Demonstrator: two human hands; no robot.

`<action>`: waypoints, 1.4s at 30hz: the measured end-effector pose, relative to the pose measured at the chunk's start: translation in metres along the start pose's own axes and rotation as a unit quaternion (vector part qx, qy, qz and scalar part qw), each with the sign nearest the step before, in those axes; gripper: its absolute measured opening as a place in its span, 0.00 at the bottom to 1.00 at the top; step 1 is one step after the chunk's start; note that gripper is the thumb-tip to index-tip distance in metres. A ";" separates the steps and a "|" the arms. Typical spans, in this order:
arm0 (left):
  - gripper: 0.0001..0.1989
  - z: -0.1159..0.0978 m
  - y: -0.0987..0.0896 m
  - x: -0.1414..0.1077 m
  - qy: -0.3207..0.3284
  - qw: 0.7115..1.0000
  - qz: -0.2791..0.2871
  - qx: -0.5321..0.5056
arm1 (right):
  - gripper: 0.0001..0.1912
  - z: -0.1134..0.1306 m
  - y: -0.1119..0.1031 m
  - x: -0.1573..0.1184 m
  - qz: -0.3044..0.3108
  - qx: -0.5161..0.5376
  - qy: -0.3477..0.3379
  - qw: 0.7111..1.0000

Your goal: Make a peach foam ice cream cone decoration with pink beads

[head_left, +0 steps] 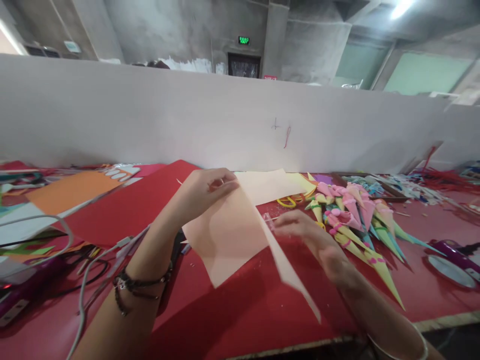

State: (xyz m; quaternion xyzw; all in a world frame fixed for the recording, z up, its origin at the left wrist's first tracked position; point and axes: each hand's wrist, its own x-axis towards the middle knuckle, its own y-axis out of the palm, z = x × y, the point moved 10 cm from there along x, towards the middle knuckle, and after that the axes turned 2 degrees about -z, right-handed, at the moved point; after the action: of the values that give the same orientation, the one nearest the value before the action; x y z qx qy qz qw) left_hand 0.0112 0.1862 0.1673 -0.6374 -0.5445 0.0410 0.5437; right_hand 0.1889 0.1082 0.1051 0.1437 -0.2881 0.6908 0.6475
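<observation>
My left hand (pixel 210 192) pinches the upper edge of a pale peach paper (pixel 232 240), which hangs over the red table. The paper's right part angles away toward the front like a folded or second sheet (pixel 287 267); I cannot tell which. To the right of it, my right hand (pixel 311 237) is raised with fingers stretched out, holding nothing. Behind the hands lies another pale sheet (pixel 272 186). Yellow-handled scissors (pixel 287 202) rest beside that sheet's front edge.
Pink, yellow and green paper cones (pixel 352 220) are piled at the right, near a roll of tape (pixel 450 271). Red card (pixel 123 212), orange card (pixel 77 190) and a white cable (pixel 84 300) lie left. A white partition (pixel 225 125) stands behind.
</observation>
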 end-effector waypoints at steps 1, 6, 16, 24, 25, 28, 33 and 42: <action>0.10 -0.002 -0.004 -0.002 0.000 1.000 -0.007 -0.004 | 0.21 0.011 0.011 0.004 0.048 -0.051 -0.032 0.997; 0.07 -0.013 -0.020 -0.012 -0.005 0.997 -0.059 -0.049 | 0.18 0.047 0.018 0.034 0.000 -0.207 -0.116 0.971; 0.11 -0.035 -0.054 -0.009 -0.026 0.984 -0.123 -0.128 | 0.10 0.076 0.043 0.079 0.021 -0.196 -0.142 0.970; 0.12 -0.044 -0.076 -0.014 0.017 0.993 -0.112 0.043 | 0.08 0.101 0.076 0.087 -0.029 -0.299 -0.207 0.931; 0.12 -0.045 -0.078 -0.016 0.017 0.989 -0.126 0.078 | 0.08 0.102 0.080 0.087 -0.035 -0.311 -0.214 0.925; 0.15 -0.050 -0.080 -0.022 0.043 0.975 -0.164 0.141 | 0.10 0.101 0.087 0.088 -0.056 -0.334 -0.243 0.909; 0.16 -0.042 -0.074 -0.017 0.080 0.971 -0.169 0.151 | 0.09 0.082 0.086 0.096 -0.074 -0.351 -0.281 0.890; 0.11 0.022 -0.106 -0.017 -0.066 0.965 -0.227 0.111 | 0.07 0.037 0.040 0.125 -0.122 -0.418 -0.207 0.876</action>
State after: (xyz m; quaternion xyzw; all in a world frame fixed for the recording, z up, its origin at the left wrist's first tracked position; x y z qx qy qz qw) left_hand -0.0793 0.1684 0.2270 -0.4285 -0.7014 0.0187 0.5693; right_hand 0.1284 0.1885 0.1974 0.0333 -0.6580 0.3757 0.6518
